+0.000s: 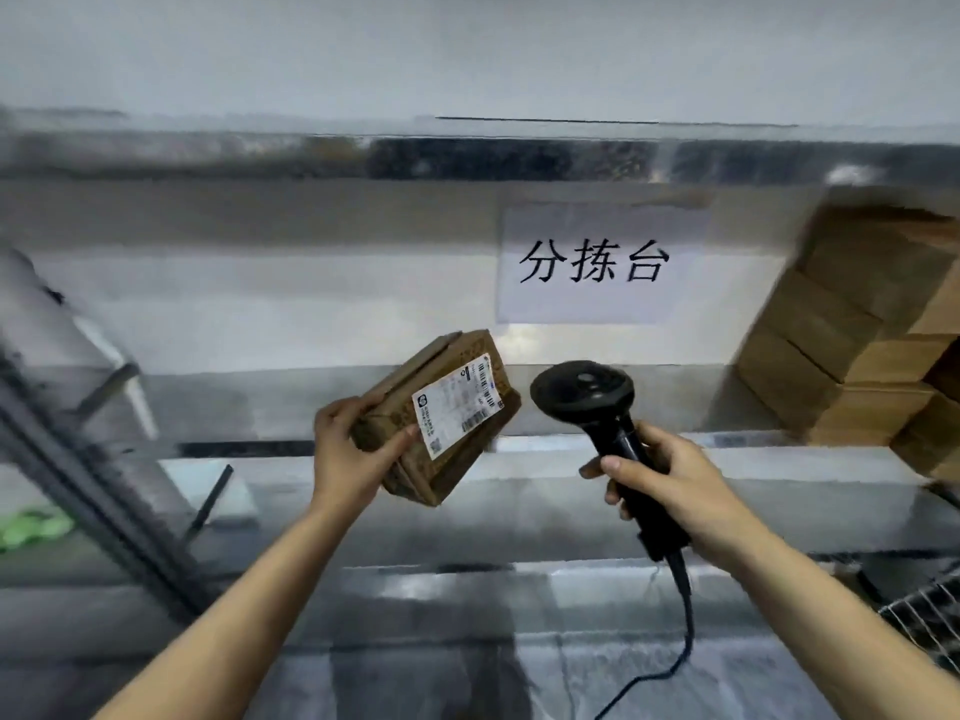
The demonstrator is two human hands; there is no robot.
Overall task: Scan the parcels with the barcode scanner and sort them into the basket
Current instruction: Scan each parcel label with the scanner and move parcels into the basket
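A parcel sorting station, by the look of it. White sign (602, 265) reading 分拣台 taped to the back wall at center. Stacked cardboard boxes (862, 330) at right. Labelled parcel (447, 418) and corded barcode scanner (597, 407) held mid-frame. Wire basket (930, 621) at lower right.

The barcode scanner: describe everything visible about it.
The barcode scanner is black, matte plastic by its look, with a rounded oval head and a slim straight handle. The right hand grips the handle, thumb laid across its front. It is held in the air, head tilted up and left, next to the labelled cardboard parcel held by the left hand, not touching it. A black cable leaves the handle's base and curves down out of frame. No scan beam is visible.
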